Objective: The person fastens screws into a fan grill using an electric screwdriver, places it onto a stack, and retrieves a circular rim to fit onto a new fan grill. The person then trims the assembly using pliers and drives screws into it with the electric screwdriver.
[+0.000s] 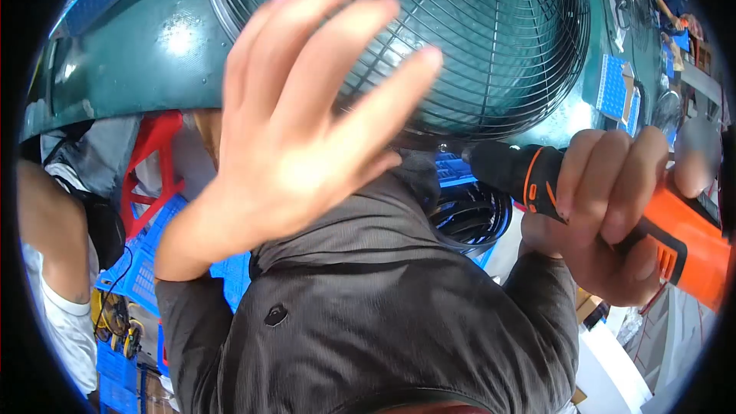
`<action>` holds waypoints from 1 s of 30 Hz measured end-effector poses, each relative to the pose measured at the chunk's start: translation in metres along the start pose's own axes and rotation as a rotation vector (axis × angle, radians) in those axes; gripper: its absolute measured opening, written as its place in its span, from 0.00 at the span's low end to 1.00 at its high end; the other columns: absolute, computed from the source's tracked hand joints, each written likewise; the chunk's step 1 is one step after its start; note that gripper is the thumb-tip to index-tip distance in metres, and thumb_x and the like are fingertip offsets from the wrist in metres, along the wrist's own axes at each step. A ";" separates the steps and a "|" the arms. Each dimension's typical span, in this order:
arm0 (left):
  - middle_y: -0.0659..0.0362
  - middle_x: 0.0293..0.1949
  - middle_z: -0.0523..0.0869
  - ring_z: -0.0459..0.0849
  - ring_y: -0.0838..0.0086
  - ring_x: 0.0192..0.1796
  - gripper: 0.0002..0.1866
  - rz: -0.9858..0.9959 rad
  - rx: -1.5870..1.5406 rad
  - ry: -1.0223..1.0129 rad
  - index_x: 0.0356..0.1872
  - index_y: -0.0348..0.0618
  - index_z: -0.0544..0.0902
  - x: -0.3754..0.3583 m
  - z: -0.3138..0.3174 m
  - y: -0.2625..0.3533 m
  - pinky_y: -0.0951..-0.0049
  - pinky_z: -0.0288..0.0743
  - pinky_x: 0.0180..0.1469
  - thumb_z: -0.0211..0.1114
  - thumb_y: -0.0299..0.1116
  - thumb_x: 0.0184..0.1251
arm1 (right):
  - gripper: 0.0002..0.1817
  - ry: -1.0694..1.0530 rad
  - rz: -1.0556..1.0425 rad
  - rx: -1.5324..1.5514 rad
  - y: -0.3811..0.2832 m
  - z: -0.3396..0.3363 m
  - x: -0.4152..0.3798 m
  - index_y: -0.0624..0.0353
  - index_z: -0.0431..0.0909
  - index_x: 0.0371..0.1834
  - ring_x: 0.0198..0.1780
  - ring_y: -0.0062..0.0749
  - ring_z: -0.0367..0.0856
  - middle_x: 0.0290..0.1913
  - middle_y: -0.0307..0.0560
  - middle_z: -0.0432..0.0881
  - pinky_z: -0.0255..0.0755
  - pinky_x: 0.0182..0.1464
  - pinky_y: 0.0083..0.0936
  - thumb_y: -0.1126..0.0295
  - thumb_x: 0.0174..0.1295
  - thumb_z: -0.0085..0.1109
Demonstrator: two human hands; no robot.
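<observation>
One black wire fan guard (529,69) lies on a green table (169,61). The left hand (291,130), five fingers spread wide, overlaps it; the right hand (613,192) grips one orange-and-black power drill (694,249), nose near the rim.

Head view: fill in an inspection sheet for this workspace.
Surface: green tabletop, glossy, with bright reflections.
Job's things: black wire fan guard on it; orange-and-black power tool, nose near the guard's rim.
Clutter: blue box on the tabletop; blue crate lower down.
Grips: left hand open, blurred, guard contact unclear; right hand closed around the tool.
Cables: thin dark cord, lower left.
Surroundings: another person at left.
</observation>
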State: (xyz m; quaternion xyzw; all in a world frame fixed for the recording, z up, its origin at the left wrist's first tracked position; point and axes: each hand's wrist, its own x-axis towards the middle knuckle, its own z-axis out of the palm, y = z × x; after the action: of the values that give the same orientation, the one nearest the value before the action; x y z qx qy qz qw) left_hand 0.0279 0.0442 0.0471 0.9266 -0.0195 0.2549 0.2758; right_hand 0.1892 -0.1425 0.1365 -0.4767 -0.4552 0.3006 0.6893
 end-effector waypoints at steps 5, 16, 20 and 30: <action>0.52 0.61 0.77 0.73 0.51 0.68 0.48 0.137 0.190 -0.029 0.59 0.46 0.81 0.019 0.011 -0.026 0.43 0.65 0.72 0.83 0.34 0.19 | 0.29 -0.035 0.031 -0.036 -0.003 0.001 0.005 0.57 0.65 0.65 0.30 0.22 0.77 0.36 0.40 0.76 0.73 0.35 0.22 0.66 0.62 0.64; 0.52 0.59 0.77 0.75 0.51 0.64 0.47 0.211 0.217 0.005 0.55 0.44 0.79 0.021 0.020 -0.031 0.45 0.66 0.71 0.84 0.33 0.17 | 0.27 -0.017 -0.039 -0.056 0.000 0.015 -0.016 0.53 0.65 0.65 0.30 0.23 0.78 0.37 0.39 0.76 0.72 0.35 0.24 0.68 0.64 0.64; 0.52 0.59 0.77 0.75 0.51 0.64 0.47 0.011 0.028 -0.094 0.56 0.44 0.79 0.029 0.000 -0.004 0.46 0.66 0.71 0.84 0.32 0.18 | 0.26 0.101 -0.024 -0.110 -0.003 0.027 -0.020 0.52 0.67 0.63 0.29 0.22 0.79 0.36 0.38 0.76 0.73 0.35 0.24 0.69 0.64 0.65; 0.52 0.59 0.77 0.75 0.52 0.65 0.46 0.087 0.068 -0.018 0.55 0.44 0.80 0.020 0.010 -0.016 0.46 0.67 0.70 0.83 0.34 0.20 | 0.36 -0.362 -0.045 -0.110 0.009 0.010 0.009 0.52 0.68 0.67 0.23 0.24 0.84 0.29 0.41 0.83 0.82 0.28 0.18 0.70 0.54 0.74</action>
State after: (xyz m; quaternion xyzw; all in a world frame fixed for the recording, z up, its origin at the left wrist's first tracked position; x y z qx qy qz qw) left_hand 0.0528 0.0549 0.0414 0.9359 -0.0536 0.2590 0.2326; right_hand 0.1843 -0.1277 0.1326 -0.4416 -0.5980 0.3407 0.5756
